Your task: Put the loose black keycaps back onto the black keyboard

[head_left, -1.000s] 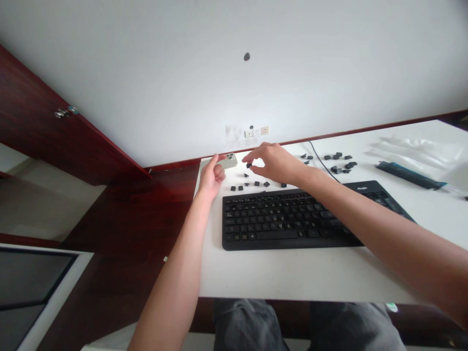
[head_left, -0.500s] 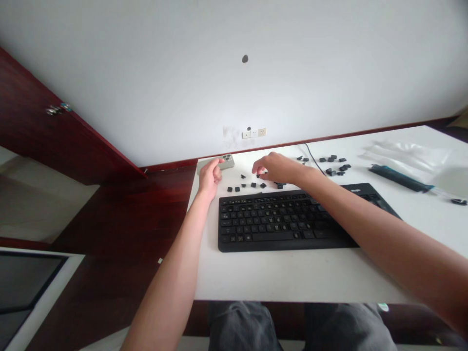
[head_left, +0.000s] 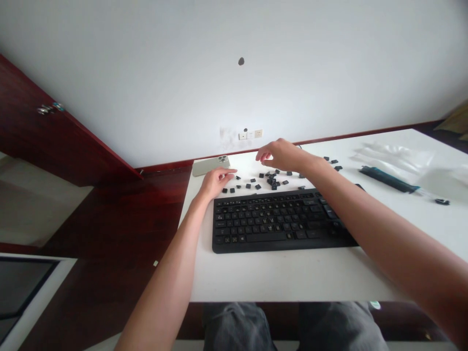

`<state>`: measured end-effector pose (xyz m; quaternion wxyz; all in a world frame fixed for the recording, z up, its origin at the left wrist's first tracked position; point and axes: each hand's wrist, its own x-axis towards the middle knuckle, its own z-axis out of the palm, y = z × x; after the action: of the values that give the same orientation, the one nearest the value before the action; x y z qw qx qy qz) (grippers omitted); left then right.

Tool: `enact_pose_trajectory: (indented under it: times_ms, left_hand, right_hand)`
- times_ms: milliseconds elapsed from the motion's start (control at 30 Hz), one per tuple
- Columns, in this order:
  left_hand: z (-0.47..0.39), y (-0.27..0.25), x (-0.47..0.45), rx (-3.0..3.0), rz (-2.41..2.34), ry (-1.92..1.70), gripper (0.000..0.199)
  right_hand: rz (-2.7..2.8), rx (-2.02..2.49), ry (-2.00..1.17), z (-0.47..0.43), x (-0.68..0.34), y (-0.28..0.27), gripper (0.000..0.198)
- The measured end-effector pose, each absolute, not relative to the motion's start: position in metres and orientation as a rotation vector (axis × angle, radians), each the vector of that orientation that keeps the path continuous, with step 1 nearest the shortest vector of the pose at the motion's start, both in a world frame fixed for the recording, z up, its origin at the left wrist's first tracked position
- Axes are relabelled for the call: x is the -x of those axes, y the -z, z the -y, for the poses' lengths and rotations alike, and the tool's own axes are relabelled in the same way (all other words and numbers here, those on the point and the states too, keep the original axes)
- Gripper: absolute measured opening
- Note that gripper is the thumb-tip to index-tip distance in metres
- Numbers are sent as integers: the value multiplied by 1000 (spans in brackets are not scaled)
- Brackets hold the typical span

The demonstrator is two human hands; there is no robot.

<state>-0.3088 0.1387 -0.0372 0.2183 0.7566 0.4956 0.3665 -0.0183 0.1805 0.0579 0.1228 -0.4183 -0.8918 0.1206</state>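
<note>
A black keyboard lies on the white table, with bare spots showing among its keys. Behind it, loose black keycaps are scattered in a loose cluster, with more of them off to the right. My left hand reaches over the table left of the keycaps, index finger and thumb stretched out and apart near a single keycap. Above the far side of the cluster hovers my right hand, its fingers bent but parted, with nothing visible in them. My right forearm hides the keyboard's right end.
A phone lies face down at the table's far left corner, beside my left hand. Toward the right are a clear plastic bag and a dark slim packet. Behind the table rises a wall with sockets.
My right hand has lifted away from the keycaps toward the far edge. My left hand has uncurled, its fingers now reaching toward a keycap. The view has shifted slightly.
</note>
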Motion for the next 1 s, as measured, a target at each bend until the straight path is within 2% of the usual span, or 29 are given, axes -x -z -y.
enact_pose_trajectory:
  times_ms: [733,900,1000]
  left_hand:
    - [-138,32,301,-2070,-1401,-1010,7]
    - [-136,31,302,-1988,-1424,-985,11]
    - [-136,31,302,-1925,-1374,-1010,23]
  right_hand:
    - [2687,1384,-594,-197,2,-44,23]
    - [2720,1385,-597,-206,-9,-42,22]
    - [2754,1421,-522,-208,-15,-43,21]
